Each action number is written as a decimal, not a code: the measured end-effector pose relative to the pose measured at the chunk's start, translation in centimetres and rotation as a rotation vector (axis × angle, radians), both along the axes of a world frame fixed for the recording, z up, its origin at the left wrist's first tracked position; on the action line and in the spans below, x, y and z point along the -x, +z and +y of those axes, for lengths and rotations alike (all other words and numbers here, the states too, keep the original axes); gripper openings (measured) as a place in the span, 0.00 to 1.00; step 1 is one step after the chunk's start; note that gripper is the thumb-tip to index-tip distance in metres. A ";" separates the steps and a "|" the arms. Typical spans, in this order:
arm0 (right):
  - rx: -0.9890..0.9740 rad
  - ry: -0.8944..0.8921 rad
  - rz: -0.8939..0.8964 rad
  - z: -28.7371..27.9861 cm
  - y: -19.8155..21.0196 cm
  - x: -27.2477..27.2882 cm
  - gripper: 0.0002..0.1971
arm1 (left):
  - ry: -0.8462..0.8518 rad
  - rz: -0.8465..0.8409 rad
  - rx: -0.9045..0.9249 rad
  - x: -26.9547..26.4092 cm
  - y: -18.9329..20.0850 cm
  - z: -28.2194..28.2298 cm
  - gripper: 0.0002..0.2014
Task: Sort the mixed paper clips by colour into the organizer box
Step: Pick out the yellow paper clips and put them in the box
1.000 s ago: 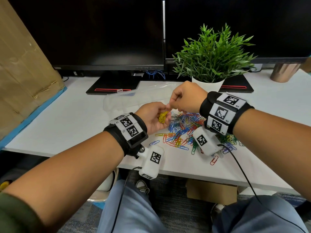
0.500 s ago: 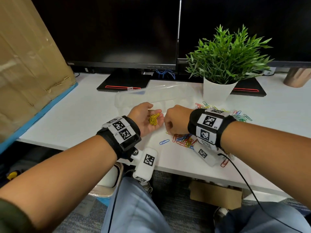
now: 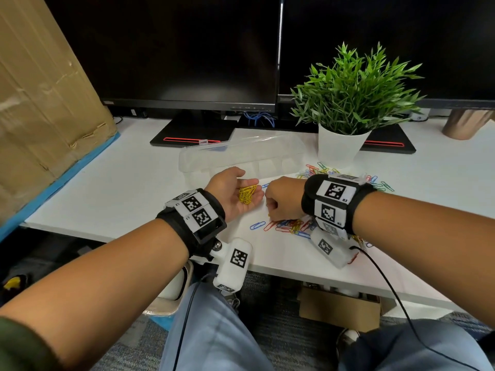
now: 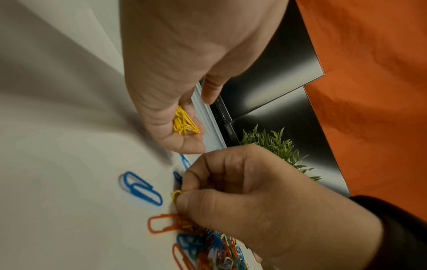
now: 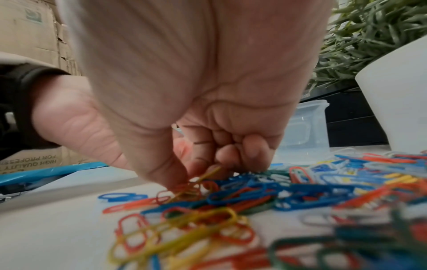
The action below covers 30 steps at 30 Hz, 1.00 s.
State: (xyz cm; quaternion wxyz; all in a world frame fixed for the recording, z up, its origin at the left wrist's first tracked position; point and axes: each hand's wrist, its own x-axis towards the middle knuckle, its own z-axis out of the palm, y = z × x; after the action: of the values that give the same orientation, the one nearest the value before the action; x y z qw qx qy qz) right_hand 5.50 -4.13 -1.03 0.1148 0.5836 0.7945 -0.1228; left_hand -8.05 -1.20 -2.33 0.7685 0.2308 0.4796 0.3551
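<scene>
My left hand lies palm up on the white desk, and a small bunch of yellow paper clips rests in its cupped palm. Just to its right, my right hand is knuckles up on the near edge of the mixed coloured clip pile. Its thumb and forefinger pinch one yellow clip, which also shows as a yellow strand in the right wrist view. The clear organizer box lies open behind both hands, and I see no clips in it.
More clips are scattered beyond my right wrist, near a white potted plant. Two dark monitors stand at the back and a cardboard box leans at the left. A lone blue clip lies near the desk's front edge.
My right hand dropped from the left palm down to the clip pile and pinched a yellow clip. The left hand lowered and uncurled, palm up, still carrying its yellow clips.
</scene>
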 end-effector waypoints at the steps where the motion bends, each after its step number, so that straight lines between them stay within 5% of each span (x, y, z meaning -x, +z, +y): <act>1: -0.015 0.002 0.016 -0.1 0.0 -0.1 0.13 | -0.002 0.008 0.001 0.0 0.0 0.0 0.16; 5: -0.083 -0.039 0.120 0.0 0.2 -0.8 0.08 | -0.004 0.016 0.000 -0.2 -0.2 0.1 0.16; 10: -0.232 -0.229 0.466 1.2 1.8 -2.1 0.06 | -0.022 0.010 0.010 -0.8 -0.1 0.2 0.15; 15: -0.193 -0.283 0.695 1.5 2.1 -2.2 0.04 | -0.052 -0.102 0.014 -2.2 0.2 0.0 0.14; 21: -0.254 -0.170 0.585 0.4 2.8 -3.5 0.03 | -0.052 -0.007 0.001 -2.4 0.3 0.0 0.11; 25: -0.149 -0.078 0.334 -1.2 2.5 -3.6 0.05 | -0.084 0.103 -0.008 -2.1 0.4 0.1 0.14; 30: -0.010 -0.082 0.233 -1.7 1.1 -2.6 0.13 | -0.054 0.091 -0.007 -2.5 0.6 -0.2 0.17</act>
State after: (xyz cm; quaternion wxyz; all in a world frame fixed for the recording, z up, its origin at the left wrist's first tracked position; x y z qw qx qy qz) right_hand 8.07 -5.81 0.04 0.0137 0.5980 0.7785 -0.1902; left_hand -5.55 -1.36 -1.69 0.7544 0.2623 0.5065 0.3248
